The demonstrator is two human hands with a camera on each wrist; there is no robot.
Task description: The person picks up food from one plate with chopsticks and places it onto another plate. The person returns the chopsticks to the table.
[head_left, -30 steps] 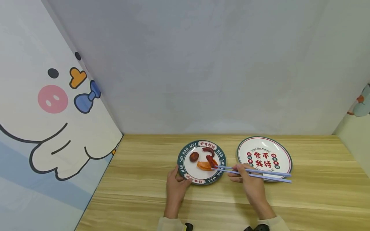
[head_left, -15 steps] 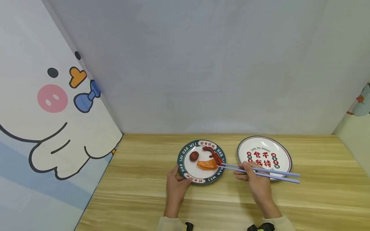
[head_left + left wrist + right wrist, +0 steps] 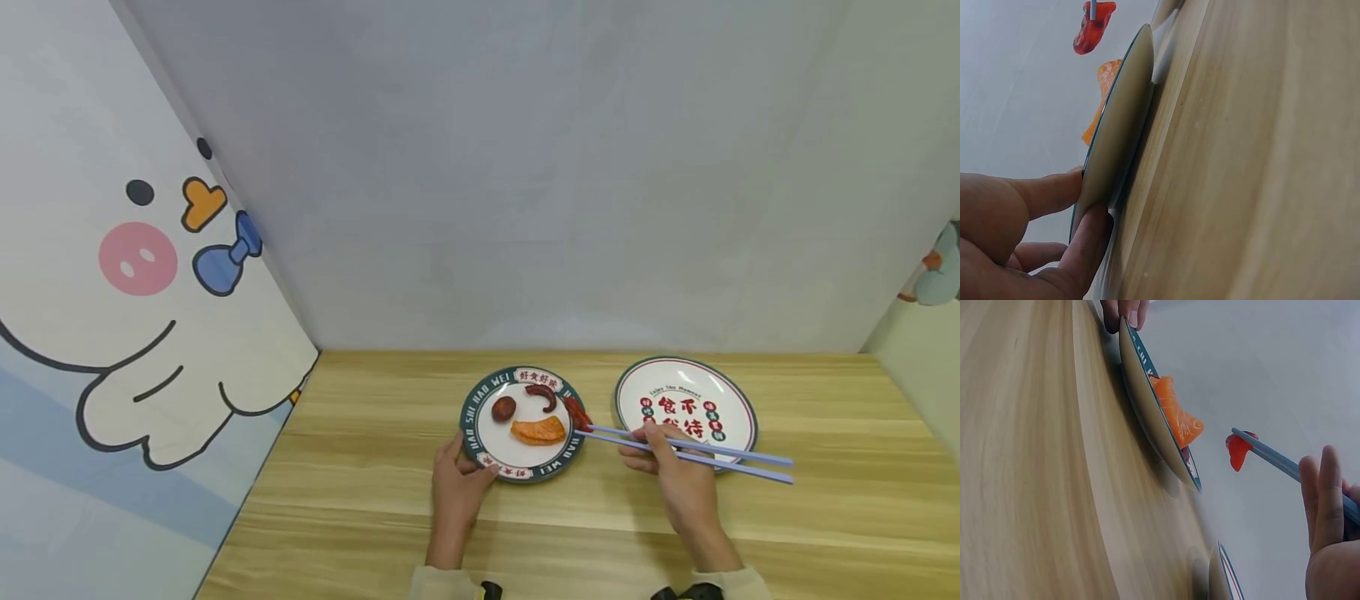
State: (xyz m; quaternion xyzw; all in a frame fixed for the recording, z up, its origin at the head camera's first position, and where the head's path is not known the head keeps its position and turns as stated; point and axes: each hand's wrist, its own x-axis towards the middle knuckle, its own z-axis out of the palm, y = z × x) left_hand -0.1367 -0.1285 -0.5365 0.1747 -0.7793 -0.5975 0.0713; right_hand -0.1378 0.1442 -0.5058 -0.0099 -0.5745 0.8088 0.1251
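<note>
- Right grip (image 3: 678,479): clamped on the chopsticks (image 3: 750,454), their tips holding the red piece (image 3: 1239,452) aloft, left of this grip.
- Left grip (image 3: 459,483): clamped on the green plate (image 3: 513,457) at its rim; the orange piece (image 3: 537,432) lies there, rightward of this grip.
- White plate (image 3: 701,379): just beyond the right grip.

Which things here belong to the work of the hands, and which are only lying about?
In the work:
left hand, gripping the green-banded plate
right hand, holding the chopsticks
red piece, pinched by the chopsticks in the air

Seemingly just lying about:
orange piece, round piece, curved piece, on that plate
white plate, held by neither hand, its role unclear
</note>
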